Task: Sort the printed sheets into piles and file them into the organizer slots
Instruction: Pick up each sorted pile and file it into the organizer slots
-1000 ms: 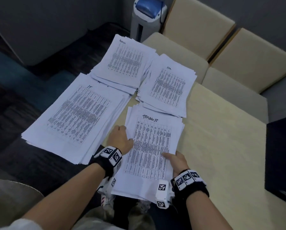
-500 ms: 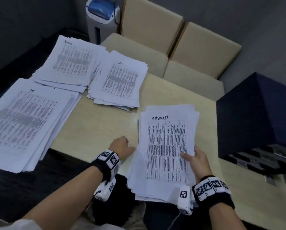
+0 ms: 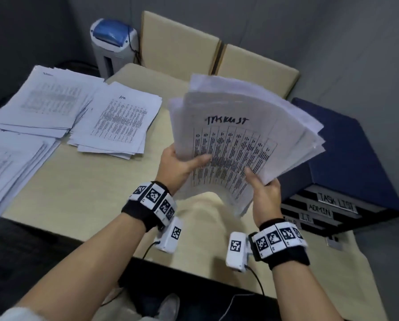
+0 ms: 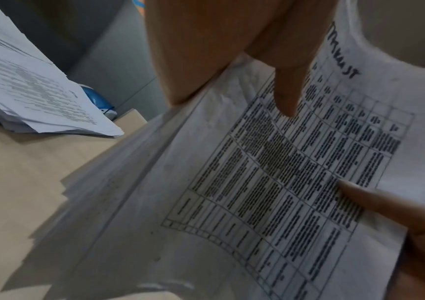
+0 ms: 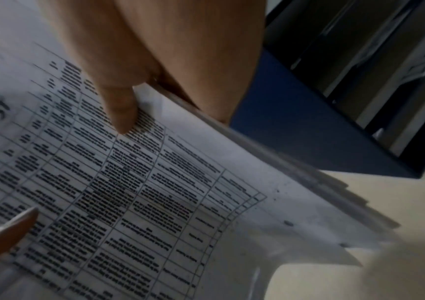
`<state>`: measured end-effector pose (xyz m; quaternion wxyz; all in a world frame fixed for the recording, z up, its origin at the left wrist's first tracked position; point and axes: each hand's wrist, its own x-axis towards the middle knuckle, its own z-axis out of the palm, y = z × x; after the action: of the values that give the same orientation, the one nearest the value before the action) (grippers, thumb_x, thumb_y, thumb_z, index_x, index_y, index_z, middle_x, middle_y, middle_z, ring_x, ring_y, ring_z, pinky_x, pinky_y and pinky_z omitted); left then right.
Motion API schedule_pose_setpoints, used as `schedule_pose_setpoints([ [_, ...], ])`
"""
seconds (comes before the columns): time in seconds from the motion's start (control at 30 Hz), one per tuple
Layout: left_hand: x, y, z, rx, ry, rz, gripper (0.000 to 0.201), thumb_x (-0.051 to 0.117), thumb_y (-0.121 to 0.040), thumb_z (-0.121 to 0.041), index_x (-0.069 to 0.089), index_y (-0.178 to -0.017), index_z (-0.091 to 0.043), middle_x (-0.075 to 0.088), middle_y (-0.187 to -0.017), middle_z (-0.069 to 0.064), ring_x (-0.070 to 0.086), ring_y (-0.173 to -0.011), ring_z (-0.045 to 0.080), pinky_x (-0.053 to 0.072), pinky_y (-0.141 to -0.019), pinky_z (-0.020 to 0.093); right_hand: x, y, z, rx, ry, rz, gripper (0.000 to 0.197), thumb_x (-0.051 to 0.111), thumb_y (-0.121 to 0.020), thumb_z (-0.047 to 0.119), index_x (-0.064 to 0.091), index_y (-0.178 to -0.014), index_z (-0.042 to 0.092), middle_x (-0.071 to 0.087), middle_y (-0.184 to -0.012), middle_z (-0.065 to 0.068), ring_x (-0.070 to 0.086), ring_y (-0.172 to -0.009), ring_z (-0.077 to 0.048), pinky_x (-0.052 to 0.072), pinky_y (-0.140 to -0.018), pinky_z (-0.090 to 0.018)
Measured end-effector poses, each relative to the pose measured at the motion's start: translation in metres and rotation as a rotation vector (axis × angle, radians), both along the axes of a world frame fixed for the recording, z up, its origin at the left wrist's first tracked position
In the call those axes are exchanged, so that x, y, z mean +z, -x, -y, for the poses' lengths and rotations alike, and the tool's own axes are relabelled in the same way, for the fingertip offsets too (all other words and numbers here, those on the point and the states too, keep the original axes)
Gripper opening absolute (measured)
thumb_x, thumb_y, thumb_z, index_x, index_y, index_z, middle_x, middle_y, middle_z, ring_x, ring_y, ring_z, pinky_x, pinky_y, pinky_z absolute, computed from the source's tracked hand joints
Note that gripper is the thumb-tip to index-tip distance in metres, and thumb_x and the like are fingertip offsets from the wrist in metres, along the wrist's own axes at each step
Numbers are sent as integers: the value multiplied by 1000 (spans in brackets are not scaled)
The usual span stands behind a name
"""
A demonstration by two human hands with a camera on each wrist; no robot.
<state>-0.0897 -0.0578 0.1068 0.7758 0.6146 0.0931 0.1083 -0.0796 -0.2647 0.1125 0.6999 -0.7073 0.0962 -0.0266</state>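
Tan table point(image 3: 82, 205) with paper piles at its left edge | both hands, left hand point(image 3: 177, 167) and right hand point(image 3: 264, 188), grip the task list stack point(image 3: 247, 135), lifted above the table; organizer point(image 3: 346, 158) at the right edge | best: square the loose edges; slide flat into the top slot

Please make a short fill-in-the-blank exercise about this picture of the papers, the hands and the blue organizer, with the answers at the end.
1. The stack of sheets held up in both hands has the handwritten heading ____.
2. The left hand and the right hand grip this stack at its ____ edge.
3. On the blue organizer, the top slot label reads ____.
4. The label directly below it reads ____.

Missing words: TASK LIST; lower; TASK LIST; ADMIN
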Motion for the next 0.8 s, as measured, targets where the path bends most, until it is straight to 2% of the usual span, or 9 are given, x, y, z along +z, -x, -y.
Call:
schedule_pose_setpoints([
  [0.13,5,-6,-7,46,-44,36,53,88,-63,-9,59,-104,-26,69,-103,3,68,-98,18,59,-80,33,-11,-6,-2,-18,38,-13,43,85,-74,18,63,-111,17,74,-102,1,70,-92,-10,55,-86,-32],
  [0.2,9,-9,-6,34,-84,56,58,90,-63,-12,57,-111,-20,66,-103,-3,67,-96,10,58,-77,27,-14,-10,-3,-23,66,-7,53,85,-72,15,61,-119,10,74,-104,-3,72,-92,-13,58,-85,-33],
  [0.27,15,-13,-5,46,-185,93,66,91,-63,-17,54,-118,-10,62,-101,-11,65,-89,-3,55,-73,17,-15,-16,-3,-38,54,24,56,84,-73,10,58,-123,9,73,-106,-5,72,-94,-14,59,-79,-27],
  [0.33,17,-21,-7,52,-243,131,72,91,-63,-15,48,-121,-9,57,-105,-10,61,-87,-10,52,-70,12,-15,-22,-4,-57,41,48,55,81,-75,6,56,-124,11,72,-106,-5,71,-94,-13,56,-73,-20],
  [0.4,16,-30,-11,42,-244,140,77,91,-62,-13,44,-123,-11,53,-110,-8,58,-90,-13,53,-73,13,-14,-27,-10,-54,32,38,49,77,-78,4,57,-122,13,72,-105,-2,71,-94,-12,55,-72,-19],
  [0.53,16,-43,-12,-43,-241,152,51,84,-74,-24,56,-115,-13,68,-103,-1,68,-94,12,59,-81,43,-5,-37,-29,-66,52,25,39,66,-85,0,57,-122,12,71,-104,1,69,-96,-12,54,-85,-27],
  [0.63,14,-49,-19,17,-231,190,39,80,-79,-22,61,-111,-11,70,-94,-6,69,-87,14,60,-75,39,-6,-43,-28,-97,37,25,34,61,-90,5,58,-123,12,70,-109,1,66,-103,-14,52,-90,-31],
  [0.7,8,-54,-23,16,-226,181,29,79,-79,-19,65,-104,-14,69,-93,-8,69,-87,18,60,-75,42,-15,-43,-26,-45,48,-8,36,62,-91,10,57,-127,16,70,-113,4,66,-104,-9,50,-89,-27],
  [0.8,7,-58,-26,-10,-165,168,11,73,-83,-12,69,-92,-16,71,-92,9,69,-88,31,58,-78,52,-44,-39,-16,-5,117,-107,54,74,-85,22,48,-132,23,62,-128,5,59,-117,-8,46,-103,-34],
])
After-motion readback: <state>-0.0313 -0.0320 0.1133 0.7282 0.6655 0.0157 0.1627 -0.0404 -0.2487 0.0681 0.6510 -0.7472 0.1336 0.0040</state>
